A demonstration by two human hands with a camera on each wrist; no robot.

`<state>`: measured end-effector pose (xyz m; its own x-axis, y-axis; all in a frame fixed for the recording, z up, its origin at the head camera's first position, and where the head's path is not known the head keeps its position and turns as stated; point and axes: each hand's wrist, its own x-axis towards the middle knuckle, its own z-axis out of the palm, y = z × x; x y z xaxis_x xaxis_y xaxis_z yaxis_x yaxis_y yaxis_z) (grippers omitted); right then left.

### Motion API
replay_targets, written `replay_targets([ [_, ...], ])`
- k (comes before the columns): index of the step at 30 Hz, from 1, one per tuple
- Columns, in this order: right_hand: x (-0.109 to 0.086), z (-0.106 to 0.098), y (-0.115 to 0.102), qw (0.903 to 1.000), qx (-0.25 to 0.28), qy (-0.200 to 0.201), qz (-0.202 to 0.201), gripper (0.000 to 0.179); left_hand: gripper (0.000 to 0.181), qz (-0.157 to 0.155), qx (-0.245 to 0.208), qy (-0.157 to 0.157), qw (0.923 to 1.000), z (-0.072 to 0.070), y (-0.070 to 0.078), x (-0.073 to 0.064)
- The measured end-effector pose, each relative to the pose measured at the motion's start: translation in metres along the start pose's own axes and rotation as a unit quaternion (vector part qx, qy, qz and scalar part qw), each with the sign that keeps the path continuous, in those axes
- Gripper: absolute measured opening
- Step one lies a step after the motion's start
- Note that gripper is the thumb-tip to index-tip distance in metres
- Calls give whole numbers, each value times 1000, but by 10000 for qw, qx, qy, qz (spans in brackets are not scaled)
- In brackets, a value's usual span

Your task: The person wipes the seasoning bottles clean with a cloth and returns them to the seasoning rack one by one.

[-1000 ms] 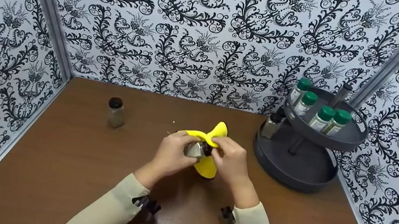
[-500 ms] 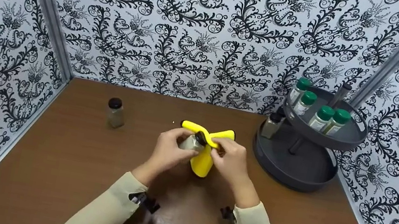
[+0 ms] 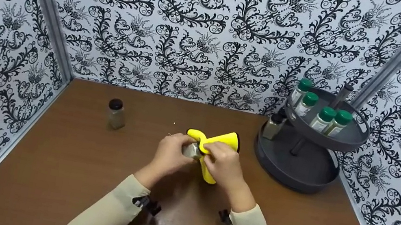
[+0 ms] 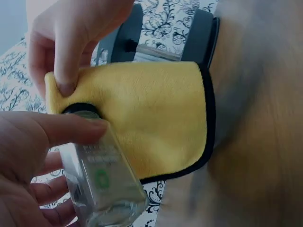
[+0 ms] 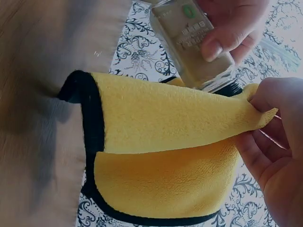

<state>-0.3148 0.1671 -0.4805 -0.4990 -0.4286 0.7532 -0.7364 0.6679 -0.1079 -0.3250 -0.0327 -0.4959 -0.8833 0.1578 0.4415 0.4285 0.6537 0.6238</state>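
Above the counter (image 3: 71, 164), our left fingers (image 4: 49, 189) grip the jar (image 4: 111, 182), our right fingers (image 4: 66, 59) pinch the cloth (image 4: 156, 118); we'd best wipe lightly, jar steady.

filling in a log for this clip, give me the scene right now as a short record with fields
left grip: curled round the held jar
right grip: pinching the cloth
held jar: clear, black cap close against the cloth
cloth: yellow with a dark edge
standing jar: black cap, upright on the table, left of both hands
stand: dark, two tiers, at the right
upper tier: four green-capped jars
lower tier: a black-capped jar; the area behind it is partly hidden
backdrop: patterned wall
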Motion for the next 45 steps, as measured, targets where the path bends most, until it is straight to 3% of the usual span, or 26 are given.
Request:
replay_targets([
  [6, 1, -3, 6, 9997, 171, 13, 193, 22, 37, 612, 601, -220, 9961, -4, 13, -3],
  [11, 3, -7, 10, 9975, 508, -27, 483, 22, 34, 728, 581, -190, 9955, -11, 17, -3],
  [19, 5, -8, 11, 9955, 675, -95, 651, 17, 42, 440, -422, -238, 9979, -18, 7, 1],
  [24, 4, -9, 13, 9922, 905, -114, 854, 17, 45, 178, -1148, -131, 9931, -21, 2, 3],
  [30, 2, -5, 11, 9889, 1175, 161, 898, 16, 46, -231, -1639, 172, 9860, -21, 0, 6],
  [37, -1, 7, 1, 9924, 1150, 335, 288, 18, 50, -626, -1580, 509, 9841, -23, 2, 7],
  [45, -2, 10, -3, 9871, 1243, 870, 514, 21, 47, -538, -905, 657, 9923, -22, 5, 7],
])
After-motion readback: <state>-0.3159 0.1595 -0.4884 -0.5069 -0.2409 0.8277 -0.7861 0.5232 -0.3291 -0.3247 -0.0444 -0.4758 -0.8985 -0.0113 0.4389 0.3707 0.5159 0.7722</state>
